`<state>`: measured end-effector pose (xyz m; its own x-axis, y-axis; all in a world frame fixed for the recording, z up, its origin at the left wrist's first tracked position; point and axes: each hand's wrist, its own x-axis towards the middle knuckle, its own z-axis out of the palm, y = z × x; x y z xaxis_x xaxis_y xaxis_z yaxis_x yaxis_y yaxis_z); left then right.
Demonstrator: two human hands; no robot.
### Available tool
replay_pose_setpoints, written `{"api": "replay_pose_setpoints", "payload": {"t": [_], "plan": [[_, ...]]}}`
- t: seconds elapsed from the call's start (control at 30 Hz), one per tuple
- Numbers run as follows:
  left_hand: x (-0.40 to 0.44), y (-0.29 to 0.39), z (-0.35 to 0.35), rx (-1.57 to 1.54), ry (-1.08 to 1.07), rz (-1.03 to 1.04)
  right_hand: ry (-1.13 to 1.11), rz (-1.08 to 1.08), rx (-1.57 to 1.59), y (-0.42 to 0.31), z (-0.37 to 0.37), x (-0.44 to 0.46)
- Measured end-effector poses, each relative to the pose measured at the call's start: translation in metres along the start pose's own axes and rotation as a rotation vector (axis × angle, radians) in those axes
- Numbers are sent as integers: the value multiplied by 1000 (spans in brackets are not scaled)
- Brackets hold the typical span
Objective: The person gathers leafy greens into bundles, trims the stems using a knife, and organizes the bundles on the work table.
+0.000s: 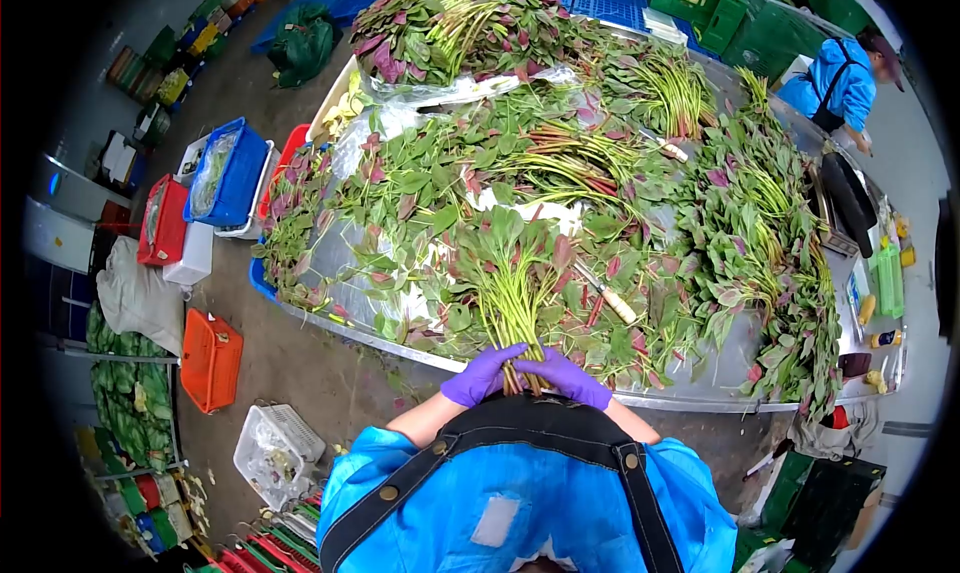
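My left hand (480,376) and my right hand (570,376), both in purple gloves, are closed round the stem ends of a bunch of amaranth greens (510,293) at the table's near edge. Its leaves point away from me, over the table. Just right of the bunch lies a knife (618,305) with a pale wooden handle, its blade partly among leaves. Loose amaranth leaves and stems (430,208) cover much of the metal table (715,368). A stack of bunches (770,233) lines the right side.
A large heap of amaranth (460,28) sits at the far side, near clear plastic sheeting (400,113). A second knife handle (672,150) lies farther back. Crates (212,358) and a white basket (275,458) stand on the floor at left. Another person (835,83) is at far right.
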<state>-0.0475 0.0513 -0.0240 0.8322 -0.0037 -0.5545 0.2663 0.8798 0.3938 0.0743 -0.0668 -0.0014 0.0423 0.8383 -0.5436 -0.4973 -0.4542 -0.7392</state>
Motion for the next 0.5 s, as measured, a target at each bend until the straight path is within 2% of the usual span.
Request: {"api": "replay_pose_setpoints", "payload": {"t": [0.03, 0.07, 0.13, 0.17, 0.2, 0.27, 0.33, 0.4, 0.47, 0.5], "plan": [[0, -1, -4, -7, -86, -6, -21, -25, -292, 1, -5, 2], [0, -6, -7, -13, -84, -13, -19, -18, -287, 2, -4, -1], [-3, 1, 7, -51, -124, 89, 209, -92, -994, -19, 5, -15], [-6, 5, 12, -87, -191, 66, 189, -128, -1122, -33, 8, -20], [-4, 5, 12, -88, -192, 65, 190, -126, -1122, -32, 9, -21], [-3, 1, 14, -140, -234, 78, 298, -355, -1411, -27, 13, -24], [-2, 6, 21, -149, -251, 60, 285, -303, -1477, -28, 13, -26], [-2, 12, 27, -56, -162, -10, 265, -258, -1544, -40, 12, -29], [10, 2, 4, -111, -155, -2, 134, -127, -1473, -71, 4, -35], [10, 4, 0, -201, -212, -47, 168, -126, -1488, -80, 0, -35]]}}
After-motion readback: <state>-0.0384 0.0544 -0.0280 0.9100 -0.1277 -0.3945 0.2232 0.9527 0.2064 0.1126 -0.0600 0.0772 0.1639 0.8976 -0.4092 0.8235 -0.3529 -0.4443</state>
